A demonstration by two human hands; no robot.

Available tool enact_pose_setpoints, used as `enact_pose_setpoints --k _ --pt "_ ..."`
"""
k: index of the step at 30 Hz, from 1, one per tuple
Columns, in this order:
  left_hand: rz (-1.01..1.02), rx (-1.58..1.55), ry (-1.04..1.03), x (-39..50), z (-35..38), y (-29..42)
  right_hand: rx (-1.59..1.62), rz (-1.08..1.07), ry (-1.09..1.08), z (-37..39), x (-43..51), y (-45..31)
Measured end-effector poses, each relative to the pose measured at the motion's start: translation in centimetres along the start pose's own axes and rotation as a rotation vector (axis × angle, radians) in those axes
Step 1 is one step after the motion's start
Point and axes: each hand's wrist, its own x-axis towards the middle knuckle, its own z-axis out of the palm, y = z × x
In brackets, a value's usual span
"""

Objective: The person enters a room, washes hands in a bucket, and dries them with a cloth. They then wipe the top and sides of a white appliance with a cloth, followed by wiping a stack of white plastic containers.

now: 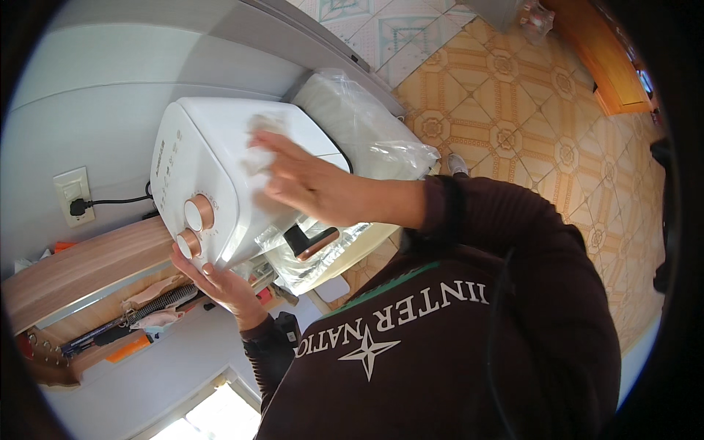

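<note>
A white air fryer is in front of me, with two copper-rimmed knobs on its printed panel. A black and copper handle sticks out from its side. My right hand holds a crumpled whitish cloth or tissue against the broad white surface; both are blurred. Against the panel's lower edge, beside the lower knob, rests my left hand, its fingers partly behind the housing. Clear plastic film lies around the handle side.
A black plug sits in a wall socket, its cord running behind the fryer. A wooden shelf with several items is at left. Plastic-wrapped padding adjoins the fryer. Patterned floor tiles and a wooden cabinet are at right.
</note>
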Motion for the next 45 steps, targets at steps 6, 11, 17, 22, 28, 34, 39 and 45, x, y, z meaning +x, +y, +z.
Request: enact_pose_setpoints --k 6,11,17,22,28,34,39,45 --pt "0.005 0.065 0.056 -0.3 -0.3 -0.8 0.247 0.258 -0.111 -0.1 -1.7 1.8" --pt "-0.011 -0.007 0.035 -0.6 -0.6 -1.9 0.006 0.076 -0.018 1.1 -3.0 -0.4" --pt "0.065 -0.074 0.035 -0.2 -0.5 -2.2 -0.015 0.265 -0.087 0.4 -0.4 4.0" --pt "0.072 -0.138 0.065 0.1 -0.4 -3.1 -0.249 0.041 0.031 3.1 -4.1 1.3" --pt "0.045 -0.193 0.029 0.3 -0.5 -3.6 -0.158 0.143 0.070 1.7 0.1 2.6" --pt "0.107 -0.192 0.039 0.2 -0.4 -3.5 -0.475 0.060 0.096 4.4 -4.2 3.4" --pt "0.118 -0.192 0.030 0.4 -0.4 -3.9 -0.145 0.079 0.227 3.7 -2.0 2.4" --pt "0.130 -0.218 0.030 0.5 -0.5 -3.8 -0.550 0.019 0.517 6.5 -6.9 3.6"
